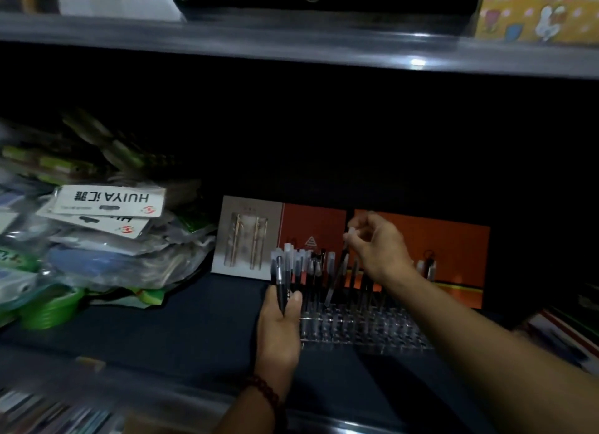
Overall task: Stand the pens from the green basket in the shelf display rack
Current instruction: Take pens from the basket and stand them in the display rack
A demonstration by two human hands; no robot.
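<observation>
A: Where are the pens sitting right now?

B: Mostly in the lower middle of the frame. The left hand (278, 323) is gripping a bundle of pens (279, 273) upright, fingers curling round the barrels, just beside the left end of the clear rack (363, 330).

A: Why upright, and why that near?

B: I'm judging it's serving as a magazine. The caps are pointing up, so the other hand is getting each pen already turned the right way for its hole.

A: And the right hand (379, 249)?

B: It's pinching a single pen (336, 273) by its pale cap, right of centre. The pen is tilting, with its lower tip reaching down toward the rack's back rows. Holding it by the top is leaving the tip free to find a hole among the standing pens (312, 265).

A: Is the tip going in yet?

B: It's too dim and blurred to tell.

A: The green basket?

B: It isn't showing in this view. An orange card (421, 255) is standing behind the rack, and packets (97, 239) are lying heaped at the left of the frame.

A: How far along is it?

B: The front rows are looking unfilled and a bundle is waiting, so I'm guessing partway.
</observation>
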